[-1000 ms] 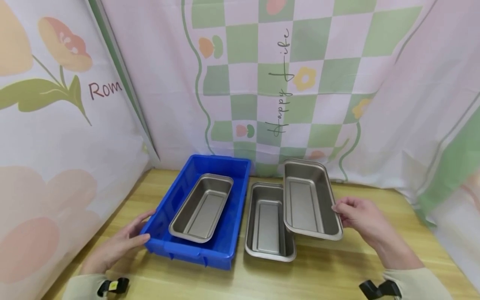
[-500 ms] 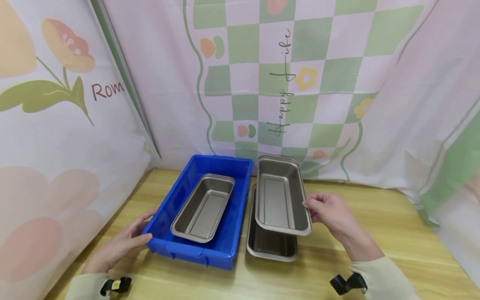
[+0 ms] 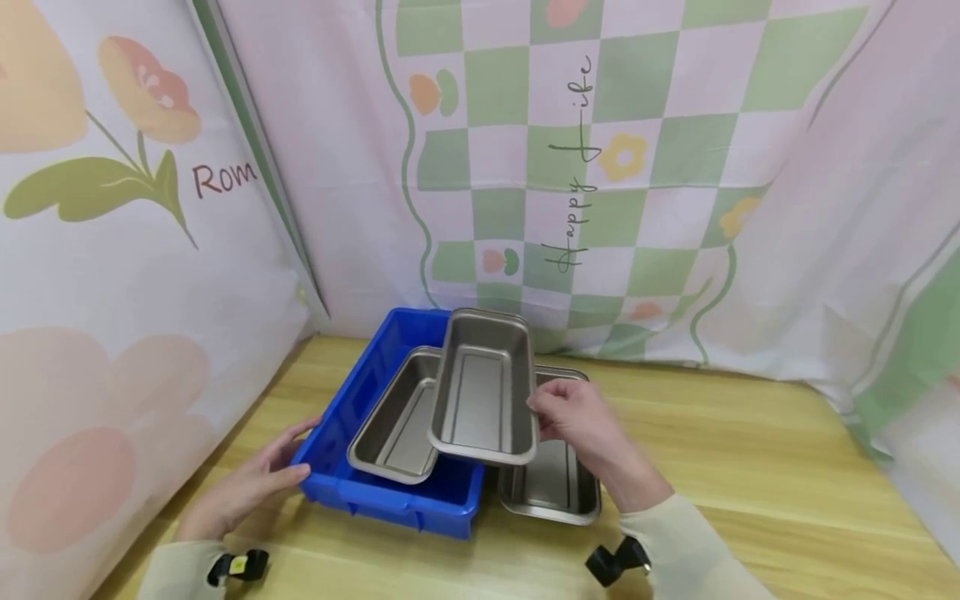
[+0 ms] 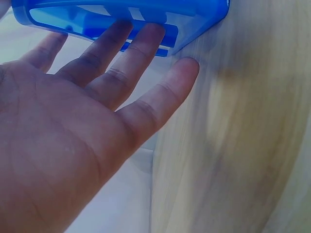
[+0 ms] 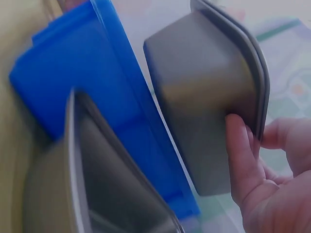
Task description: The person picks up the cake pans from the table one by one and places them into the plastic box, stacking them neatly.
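Where the right hand (image 3: 573,417) met the raised pan (image 3: 483,387), its fingers (image 5: 240,155) curled under the outer wall and the thumb lay over the rolled rim, pinching one long side. That pan hung tilted in the air, above the right edge of the bin (image 3: 360,492) and partly over the pan in the bin (image 3: 393,425).

Item: raised pan. Metal, brushed grey, oblong, with sloping walls, rounded corners, a flat rolled lip and a shallow stepped floor. Judged stiff and fairly light, since one hand carried it by a single side; the smooth wall looked slippery, so the lip was the sound place to take hold. Not fragile, though likely to clatter and scuff against its fellows.

Item: left hand (image 3: 251,487). Fingers (image 4: 146,53) lay straight and spread, holding nothing, their tips pressed to the bin's near left corner.

Item: bin. Blue plastic, rectangular, glossy, ribbed beneath the rim, rigid in appearance; stood on the worktop (image 3: 750,467).

Item: third pan (image 3: 551,487). Same pattern, resting on the worktop just right of the bin, partly hidden by the right hand.

Item: worktop. Pale wood grain, smooth.

Item: backdrop (image 3: 675,167). Soft printed cloth, pink and green checks with flowers.
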`<act>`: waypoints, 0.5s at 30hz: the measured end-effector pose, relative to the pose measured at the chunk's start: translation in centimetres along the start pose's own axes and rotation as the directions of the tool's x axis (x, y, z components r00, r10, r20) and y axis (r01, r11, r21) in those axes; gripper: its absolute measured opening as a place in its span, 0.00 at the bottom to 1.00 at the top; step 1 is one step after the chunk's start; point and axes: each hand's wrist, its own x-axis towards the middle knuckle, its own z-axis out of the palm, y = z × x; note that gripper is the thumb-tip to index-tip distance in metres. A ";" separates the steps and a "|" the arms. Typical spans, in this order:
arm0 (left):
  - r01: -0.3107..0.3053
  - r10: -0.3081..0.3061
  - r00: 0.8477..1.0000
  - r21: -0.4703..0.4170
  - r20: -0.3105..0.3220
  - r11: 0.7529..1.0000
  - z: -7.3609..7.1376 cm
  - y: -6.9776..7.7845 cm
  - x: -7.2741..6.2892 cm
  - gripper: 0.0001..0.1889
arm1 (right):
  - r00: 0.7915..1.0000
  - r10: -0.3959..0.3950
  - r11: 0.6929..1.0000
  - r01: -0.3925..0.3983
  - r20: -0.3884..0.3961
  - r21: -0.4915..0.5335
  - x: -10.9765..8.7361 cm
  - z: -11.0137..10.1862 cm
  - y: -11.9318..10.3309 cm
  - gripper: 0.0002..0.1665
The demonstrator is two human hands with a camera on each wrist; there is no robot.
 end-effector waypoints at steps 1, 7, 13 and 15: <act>-0.002 0.002 1.000 0.001 0.000 1.000 0.0 0.0 0.0 0.35 | 1.000 -0.001 1.000 0.001 0.002 0.004 0.2 0.7 0.0 0.10; -0.002 0.001 1.000 0.006 0.010 1.000 -0.1 0.1 0.0 0.34 | 1.000 0.029 0.999 -0.028 -0.012 0.026 0.9 4.6 -0.1 0.09; 0.006 -0.006 1.000 0.007 0.002 1.000 0.0 0.1 0.0 0.35 | 0.999 0.042 0.998 -0.042 0.003 0.052 1.9 7.5 0.0 0.09; 0.006 -0.006 1.000 0.012 -0.003 1.000 0.0 0.1 0.0 0.35 | 0.999 0.044 0.998 -0.045 0.011 0.053 2.3 8.2 0.1 0.10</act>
